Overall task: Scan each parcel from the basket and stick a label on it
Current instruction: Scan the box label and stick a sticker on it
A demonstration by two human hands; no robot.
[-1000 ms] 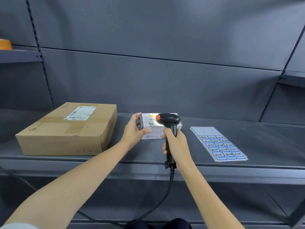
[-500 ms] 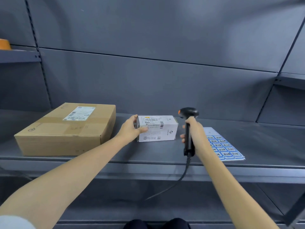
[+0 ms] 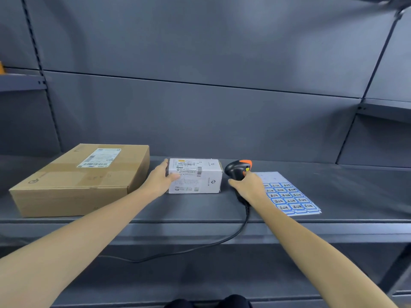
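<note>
A small white cardboard parcel point(image 3: 195, 179) printed with black barcodes is seen beside a black handheld scanner point(image 3: 237, 172) capped in orange, a blue-bordered white label sheet point(image 3: 287, 197), and a plain brown cardboard box point(image 3: 82, 181).

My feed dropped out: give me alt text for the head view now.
The left hand grips a small white parcel on a grey shelf, while the right hand holds the scanner beside it, over a label sheet. A brown box sits left.

Matt brown cardboard box point(image 3: 75, 181), glossy black plastic scanner point(image 3: 236, 172), matt grey metal shelf point(image 3: 200, 210).
</note>
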